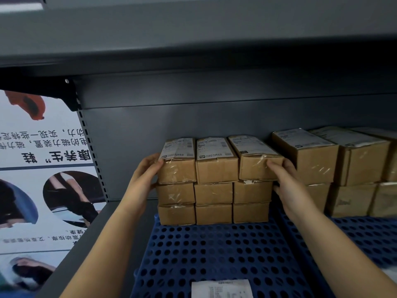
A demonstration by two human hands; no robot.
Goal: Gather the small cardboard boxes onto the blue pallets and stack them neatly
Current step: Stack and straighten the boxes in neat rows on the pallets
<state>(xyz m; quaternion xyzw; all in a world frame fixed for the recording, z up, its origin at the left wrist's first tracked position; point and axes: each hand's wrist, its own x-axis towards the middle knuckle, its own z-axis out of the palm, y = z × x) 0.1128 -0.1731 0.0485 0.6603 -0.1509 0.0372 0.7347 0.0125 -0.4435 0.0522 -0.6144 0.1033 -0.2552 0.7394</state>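
Note:
A block of small cardboard boxes [213,193], three wide and three high, stands at the back of a blue perforated pallet [210,252] on a grey shelf. My left hand [142,179] presses flat against the left side of the top left box [177,163]. My right hand [287,186] grips the right end of the top right box [255,162], which sits slightly skewed. Both hands squeeze the top row from the sides. The top boxes carry white labels under clear tape.
A second stack of larger cardboard boxes [335,166] stands on another blue pallet [369,237] to the right. A white label of one more box [222,289] shows at the bottom edge. A poster [43,168] fills the left; a shelf board [193,39] hangs overhead.

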